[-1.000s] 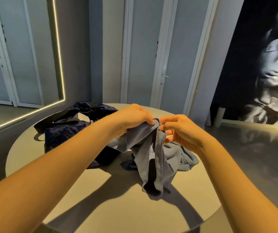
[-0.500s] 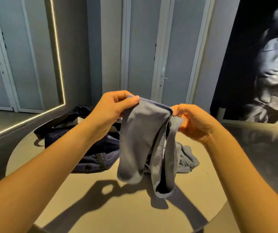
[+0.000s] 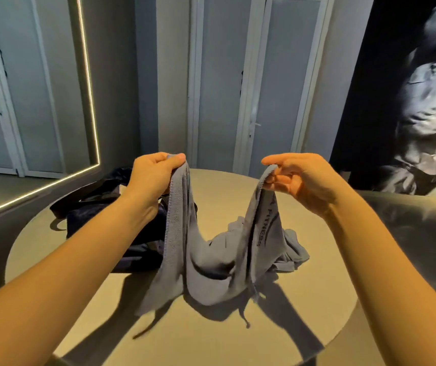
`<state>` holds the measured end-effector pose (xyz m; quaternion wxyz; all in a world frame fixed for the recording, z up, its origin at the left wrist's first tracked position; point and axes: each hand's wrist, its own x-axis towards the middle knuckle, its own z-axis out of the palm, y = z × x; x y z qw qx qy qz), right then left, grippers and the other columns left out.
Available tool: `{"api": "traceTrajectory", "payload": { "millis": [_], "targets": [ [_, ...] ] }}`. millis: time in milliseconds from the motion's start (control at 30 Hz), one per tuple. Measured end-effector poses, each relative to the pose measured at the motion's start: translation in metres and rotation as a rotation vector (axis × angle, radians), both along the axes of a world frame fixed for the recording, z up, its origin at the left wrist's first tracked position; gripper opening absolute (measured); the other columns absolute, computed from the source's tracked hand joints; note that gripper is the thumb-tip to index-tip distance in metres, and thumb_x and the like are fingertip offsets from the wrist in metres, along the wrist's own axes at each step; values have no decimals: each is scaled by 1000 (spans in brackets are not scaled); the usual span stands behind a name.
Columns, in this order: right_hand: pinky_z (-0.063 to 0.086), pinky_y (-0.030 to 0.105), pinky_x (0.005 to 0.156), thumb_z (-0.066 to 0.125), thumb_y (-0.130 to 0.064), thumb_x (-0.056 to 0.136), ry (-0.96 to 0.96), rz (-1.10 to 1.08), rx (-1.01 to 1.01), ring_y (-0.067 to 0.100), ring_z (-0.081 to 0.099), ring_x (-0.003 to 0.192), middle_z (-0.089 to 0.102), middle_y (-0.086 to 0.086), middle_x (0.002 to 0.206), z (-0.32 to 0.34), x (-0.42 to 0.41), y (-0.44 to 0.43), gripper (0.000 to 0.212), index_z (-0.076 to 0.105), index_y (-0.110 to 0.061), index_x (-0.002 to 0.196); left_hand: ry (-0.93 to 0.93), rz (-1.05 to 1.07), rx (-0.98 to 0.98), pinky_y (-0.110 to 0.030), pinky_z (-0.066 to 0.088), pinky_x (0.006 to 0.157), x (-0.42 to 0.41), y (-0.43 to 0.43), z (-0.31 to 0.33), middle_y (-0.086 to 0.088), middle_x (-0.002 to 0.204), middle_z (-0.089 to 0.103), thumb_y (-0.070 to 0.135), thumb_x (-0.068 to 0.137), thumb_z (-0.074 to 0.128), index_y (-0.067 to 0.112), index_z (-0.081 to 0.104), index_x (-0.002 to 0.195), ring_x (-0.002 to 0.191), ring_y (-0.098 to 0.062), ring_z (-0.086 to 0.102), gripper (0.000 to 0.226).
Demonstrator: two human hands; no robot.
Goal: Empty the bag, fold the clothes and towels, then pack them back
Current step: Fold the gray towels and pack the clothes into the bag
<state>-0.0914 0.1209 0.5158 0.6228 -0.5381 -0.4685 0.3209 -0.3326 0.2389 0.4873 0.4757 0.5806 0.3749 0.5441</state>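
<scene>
A grey towel with dark printed lettering hangs between my two hands above the round table. My left hand pinches one top corner of it. My right hand pinches the other top corner, about a forearm's width away. The towel sags in the middle and its lower part hangs near the tabletop. A dark navy bag with black straps lies on the table's far left, partly hidden by my left arm. A crumpled grey garment lies on the table behind the towel.
A mirror with a lit edge leans on the left wall. White doors stand behind the table. A dark mural covers the right wall. The table's near edge curves just below my forearms.
My hands have risen from the table and drawn apart, spreading the grey towel from a bunched strip into a wide sagging span. The view has tilted up slightly.
</scene>
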Motion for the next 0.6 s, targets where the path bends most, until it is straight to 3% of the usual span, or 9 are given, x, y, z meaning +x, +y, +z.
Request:
{"api": "traceTrajectory", "payload": {
  "millis": [133,233,300,400,500,600],
  "targets": [
    [61,26,65,69,0,91,-302,-62,-37,25,76,77,77,15,88,2,-6,4,14,74,0,104,96,-14,51,-41,58,82,4,-5,-6,-15,92,75,29,97,68,8,77,96,83,-27,69,23],
    [54,20,51,73,-16,92,-629,-163,-137,18,66,60,73,14,75,-2,-7,15,13,77,-4,93,157,-6,80,-38,56,80,7,-7,-12,-8,91,76,30,98,67,15,79,93,86,-23,69,20],
    [48,21,49,72,-23,93,-772,-220,-196,15,61,62,71,11,76,-6,-6,22,19,79,-6,91,196,-22,68,-37,55,79,9,-9,-17,-3,92,75,30,99,66,19,79,92,87,-20,68,19],
    [48,24,59,70,-24,94,-769,-247,-244,15,60,76,72,15,92,-12,-5,31,24,77,-2,96,195,-27,63,-34,52,74,12,-12,-25,-2,91,75,28,99,66,15,79,92,83,-19,66,20],
    [44,30,58,64,-23,99,-676,-284,-259,24,54,70,60,23,79,-19,-7,33,35,70,12,96,145,-1,90,-31,49,66,15,-14,-32,-10,84,74,27,98,67,11,78,89,74,-19,64,22],
    [47,26,49,62,-19,100,-344,-227,-184,21,51,61,57,14,69,-33,-20,28,29,69,9,95,112,-13,65,-28,52,61,19,-16,-40,-14,84,73,26,97,68,9,77,92,71,-20,61,20]
  ]
}}
